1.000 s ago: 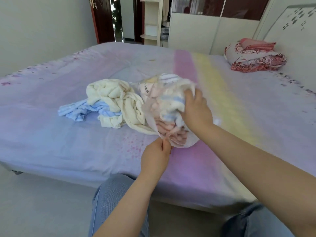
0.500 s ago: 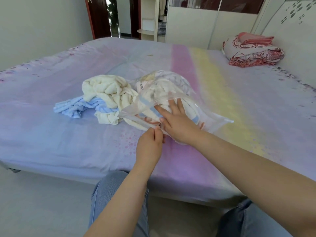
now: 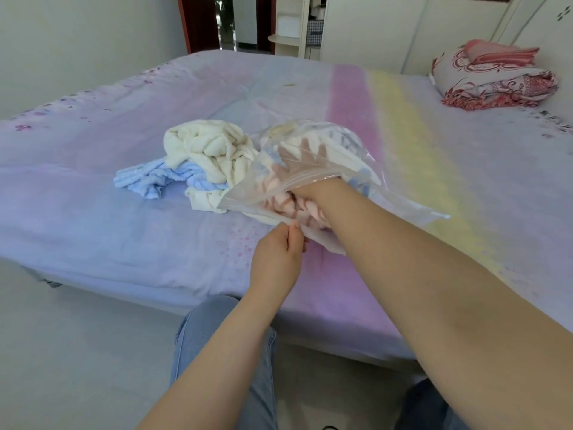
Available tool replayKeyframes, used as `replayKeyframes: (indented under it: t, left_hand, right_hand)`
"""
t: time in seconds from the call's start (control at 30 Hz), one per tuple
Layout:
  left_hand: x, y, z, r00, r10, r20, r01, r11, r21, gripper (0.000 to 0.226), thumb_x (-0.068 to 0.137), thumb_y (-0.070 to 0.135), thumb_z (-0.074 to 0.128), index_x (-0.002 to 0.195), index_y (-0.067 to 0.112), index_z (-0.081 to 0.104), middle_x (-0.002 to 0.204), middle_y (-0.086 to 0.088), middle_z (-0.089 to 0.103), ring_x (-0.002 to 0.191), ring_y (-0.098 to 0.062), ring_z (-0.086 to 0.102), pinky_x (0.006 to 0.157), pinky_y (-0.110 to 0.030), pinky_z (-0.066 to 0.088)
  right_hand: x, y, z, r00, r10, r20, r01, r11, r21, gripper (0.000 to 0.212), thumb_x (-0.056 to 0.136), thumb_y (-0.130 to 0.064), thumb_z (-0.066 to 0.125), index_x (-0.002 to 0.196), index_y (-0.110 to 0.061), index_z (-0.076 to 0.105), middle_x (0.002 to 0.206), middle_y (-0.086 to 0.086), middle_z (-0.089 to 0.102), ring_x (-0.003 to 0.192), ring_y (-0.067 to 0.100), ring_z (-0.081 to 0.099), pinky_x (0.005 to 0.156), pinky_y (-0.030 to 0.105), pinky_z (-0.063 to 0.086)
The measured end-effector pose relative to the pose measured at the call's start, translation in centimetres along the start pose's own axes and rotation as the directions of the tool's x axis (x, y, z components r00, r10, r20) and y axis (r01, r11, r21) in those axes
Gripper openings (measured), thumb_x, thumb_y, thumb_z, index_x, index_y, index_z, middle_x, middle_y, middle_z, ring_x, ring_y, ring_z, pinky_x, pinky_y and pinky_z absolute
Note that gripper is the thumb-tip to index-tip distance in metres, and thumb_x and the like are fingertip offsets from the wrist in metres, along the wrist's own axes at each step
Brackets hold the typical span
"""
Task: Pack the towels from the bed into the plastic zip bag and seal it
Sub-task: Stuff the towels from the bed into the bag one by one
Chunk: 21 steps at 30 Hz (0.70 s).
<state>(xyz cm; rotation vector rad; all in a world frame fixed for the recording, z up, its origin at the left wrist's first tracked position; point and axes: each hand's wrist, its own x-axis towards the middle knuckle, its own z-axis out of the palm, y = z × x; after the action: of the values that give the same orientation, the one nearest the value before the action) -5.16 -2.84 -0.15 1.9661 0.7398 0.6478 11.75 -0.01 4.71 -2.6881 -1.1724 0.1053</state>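
Observation:
A clear plastic zip bag (image 3: 400, 193) lies on the bed, its mouth facing me, with a pink towel (image 3: 288, 203) and white, blue-striped towels (image 3: 341, 153) inside. My right hand (image 3: 302, 167) is inside the bag up to the wrist, fingers spread flat on the towels and seen through the plastic. My left hand (image 3: 277, 259) pinches the bag's near lower rim. Left of the bag lie a cream towel (image 3: 210, 150) and a light blue towel (image 3: 148, 180), bunched together outside it.
The bed (image 3: 93, 212) has a pastel purple, pink and yellow sheet. A folded red-patterned quilt (image 3: 496, 79) sits at the far right by the headboard. My knees in jeans (image 3: 223, 352) are at the bed's near edge; a doorway and shelves stand beyond.
My right hand went from on top of the bag to its mouth and then deep inside, pushing the towels in. My left hand kept pinching the rim.

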Motion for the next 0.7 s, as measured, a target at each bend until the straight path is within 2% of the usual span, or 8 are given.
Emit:
replayKeyframes:
  t: [0.1, 0.17, 0.3, 0.4, 0.47, 0.5, 0.6, 0.7]
  left_hand:
    - [0.4, 0.2, 0.3, 1.000, 0.011, -0.009, -0.011, 0.997, -0.071, 0.040, 0.104, 0.031, 0.034, 0.077, 0.016, 0.059, 0.082, -0.001, 0.068, 0.075, -0.015, 0.059, 0.069, -0.033, 0.044]
    - [0.6, 0.1, 0.7, 0.998, 0.034, -0.044, -0.037, 0.996, -0.079, 0.039, 0.104, 0.031, 0.034, 0.089, 0.009, 0.062, 0.087, -0.004, 0.067, 0.080, -0.020, 0.058, 0.071, -0.034, 0.044]
    - [0.2, -0.2, 0.8, 0.991, 0.064, -0.114, -0.083, 0.983, -0.166, 0.032, 0.103, 0.023, 0.037, 0.094, 0.007, 0.063, 0.108, -0.007, 0.052, 0.082, 0.004, 0.048, 0.068, -0.004, 0.034]
    - [-0.5, -0.3, 1.0, 0.995, -0.044, -0.087, 0.014, 0.950, -0.313, 0.027, 0.102, 0.028, 0.040, 0.085, 0.020, 0.060, 0.137, 0.000, 0.036, 0.100, 0.008, 0.050, 0.083, -0.003, 0.035]
    - [-0.8, -0.5, 1.5, 0.991, -0.110, -0.080, 0.067, 0.907, -0.416, 0.017, 0.101, 0.031, 0.041, 0.095, 0.028, 0.057, 0.152, 0.006, 0.024, 0.120, -0.008, 0.049, 0.103, -0.027, 0.039]
    - [-0.9, -0.4, 1.6, 0.990, -0.123, -0.073, 0.074, 0.876, -0.478, 0.017, 0.101, 0.032, 0.042, 0.111, 0.030, 0.055, 0.155, 0.010, 0.020, 0.128, -0.012, 0.044, 0.107, -0.038, 0.040]
    - [-0.5, -0.3, 2.1, 0.990, -0.142, 0.012, 0.114, 0.734, -0.669, 0.053, 0.102, 0.032, 0.039, 0.151, 0.037, 0.017, 0.157, 0.014, 0.022, 0.138, -0.013, 0.038, 0.109, -0.045, 0.041]
    - [1.1, -0.1, 2.0, 0.985, -0.127, 0.117, 0.172, 0.670, -0.722, 0.050, 0.105, 0.030, 0.032, 0.152, 0.038, 0.016, 0.151, 0.005, 0.038, 0.131, -0.017, 0.048, 0.103, -0.039, 0.047]
  right_hand:
    - [-3.5, 0.5, -0.7, 0.998, -0.009, 0.056, -0.004, 0.975, 0.223, 0.058, 0.092, -0.061, 0.030, 0.144, -0.035, 0.034, 0.155, 0.006, 0.031, 0.143, 0.026, 0.025, 0.112, 0.034, 0.018]
    - [-6.1, 1.4, -0.5, 0.991, -0.132, -0.011, 0.130, 0.954, 0.270, 0.054, 0.088, -0.060, 0.027, 0.134, -0.038, 0.046, 0.146, 0.005, 0.042, 0.135, 0.026, 0.037, 0.111, 0.040, 0.028]
    - [-11.8, 3.3, -1.9, 0.954, -0.286, 0.084, 0.250, 0.921, 0.299, 0.032, 0.097, -0.044, 0.036, 0.117, -0.035, 0.060, 0.115, -0.002, 0.062, 0.109, 0.015, 0.054, 0.099, 0.031, 0.040]
    - [-16.1, 3.4, -3.9, 0.909, -0.144, -0.392, 0.312, 0.858, 0.408, 0.019, 0.091, -0.033, 0.050, 0.088, -0.026, 0.067, 0.077, -0.005, 0.069, 0.073, 0.014, 0.063, 0.068, 0.031, 0.048]
    - [-16.4, 3.5, -5.4, 0.643, -0.072, -0.763, 0.447, 0.844, 0.298, 0.017, 0.089, -0.031, 0.054, 0.094, -0.026, 0.070, 0.086, -0.006, 0.071, 0.078, 0.015, 0.062, 0.072, 0.030, 0.048]
    - [-15.5, 3.9, -5.8, 0.603, -0.107, -0.791, 0.440, 0.872, 0.217, 0.025, 0.089, -0.035, 0.056, 0.109, -0.025, 0.067, 0.105, -0.005, 0.068, 0.095, 0.018, 0.060, 0.084, 0.030, 0.047]
    - [-11.2, 5.6, -4.8, 0.939, -0.208, -0.272, 0.255, 0.955, 0.150, 0.087, 0.069, -0.078, 0.049, 0.146, -0.050, 0.017, 0.160, -0.003, 0.008, 0.148, 0.027, 0.004, 0.119, 0.047, 0.010]
    - [-8.7, 6.5, 0.1, 0.970, -0.201, 0.137, 0.201, 0.979, 0.020, 0.115, 0.056, -0.084, 0.056, 0.145, -0.051, -0.009, 0.157, -0.008, -0.028, 0.146, 0.032, -0.021, 0.113, 0.066, 0.004]
